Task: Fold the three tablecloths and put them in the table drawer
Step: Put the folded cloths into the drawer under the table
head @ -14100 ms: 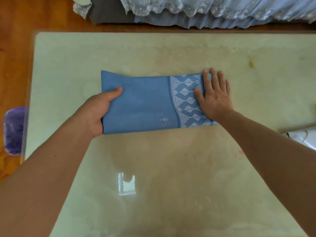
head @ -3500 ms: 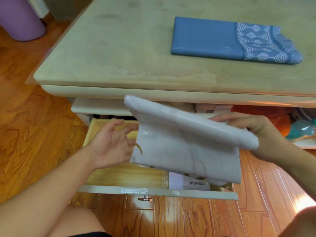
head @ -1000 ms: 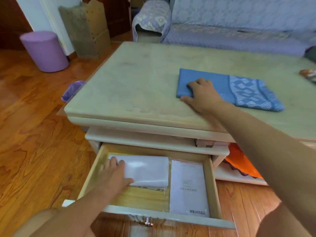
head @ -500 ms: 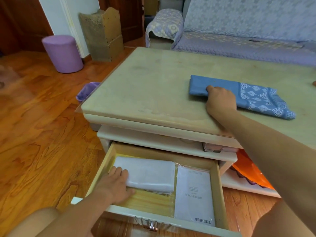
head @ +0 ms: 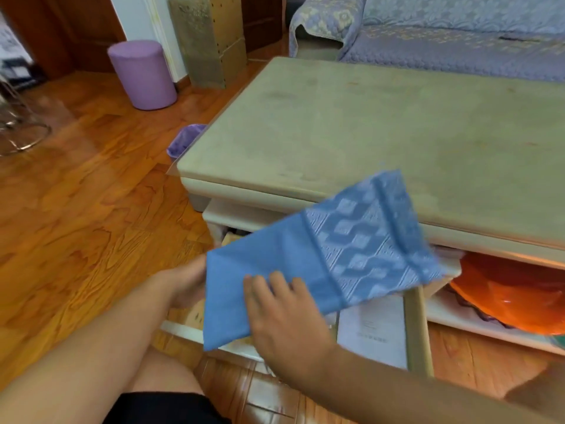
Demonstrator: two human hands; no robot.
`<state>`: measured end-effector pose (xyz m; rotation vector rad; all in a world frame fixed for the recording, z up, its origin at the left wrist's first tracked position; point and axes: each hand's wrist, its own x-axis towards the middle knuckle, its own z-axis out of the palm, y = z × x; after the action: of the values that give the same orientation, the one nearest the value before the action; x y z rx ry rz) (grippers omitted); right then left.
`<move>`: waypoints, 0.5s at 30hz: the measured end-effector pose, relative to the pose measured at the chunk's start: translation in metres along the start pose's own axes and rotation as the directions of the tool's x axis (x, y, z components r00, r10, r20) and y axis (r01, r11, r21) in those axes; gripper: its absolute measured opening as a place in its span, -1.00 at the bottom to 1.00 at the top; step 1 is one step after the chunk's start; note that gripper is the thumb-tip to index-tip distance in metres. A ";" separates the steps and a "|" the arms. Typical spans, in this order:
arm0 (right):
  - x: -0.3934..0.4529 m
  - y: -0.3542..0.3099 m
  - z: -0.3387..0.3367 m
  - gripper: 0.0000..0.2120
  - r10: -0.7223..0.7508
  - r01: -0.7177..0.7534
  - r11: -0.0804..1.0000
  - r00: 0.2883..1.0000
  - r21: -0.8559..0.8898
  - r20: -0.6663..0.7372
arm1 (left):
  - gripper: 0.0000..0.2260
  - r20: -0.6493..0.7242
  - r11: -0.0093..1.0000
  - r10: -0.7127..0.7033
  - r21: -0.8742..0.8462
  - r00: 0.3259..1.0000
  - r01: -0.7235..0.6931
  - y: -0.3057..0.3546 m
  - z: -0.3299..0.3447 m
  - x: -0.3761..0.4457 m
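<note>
The left hand [head: 186, 281] grips the left edge of the folded blue tablecloth [head: 308, 264]. The tablecloth hangs tilted above the open drawer [head: 416, 328]. The right hand [head: 284, 319] pinches its lower edge, fingers on top. The table [head: 367, 123] stands behind.

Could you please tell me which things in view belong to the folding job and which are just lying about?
Job:
blue cloth, held over the drawer
left hand gripping its left edge
right hand gripping its near edge

Lying about:
booklet in the drawer
purple stool
orange bowl on the shelf
sofa
</note>
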<state>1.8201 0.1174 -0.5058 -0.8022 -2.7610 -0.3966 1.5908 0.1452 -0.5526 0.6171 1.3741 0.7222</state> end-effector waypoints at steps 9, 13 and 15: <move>0.023 0.015 0.106 -0.27 -0.006 -0.289 0.820 0.859 0.493 0.513 | -0.83 -0.238 0.973 -0.035 0.214 0.971 0.088 -0.008 0.011 0.020; -0.020 0.078 0.123 -0.40 0.173 -0.340 0.818 0.914 0.463 0.366 | -0.60 -0.453 0.914 0.073 0.387 0.888 0.122 -0.017 0.016 0.035; -0.054 0.105 0.140 -0.42 0.291 -0.396 0.867 0.895 0.303 0.339 | -0.31 -0.504 0.772 0.116 0.588 0.856 0.241 -0.014 0.029 0.033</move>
<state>1.9014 0.2215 -0.6325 -1.3032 -2.7183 0.3216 1.6228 0.1623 -0.5814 0.9430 2.1792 0.3452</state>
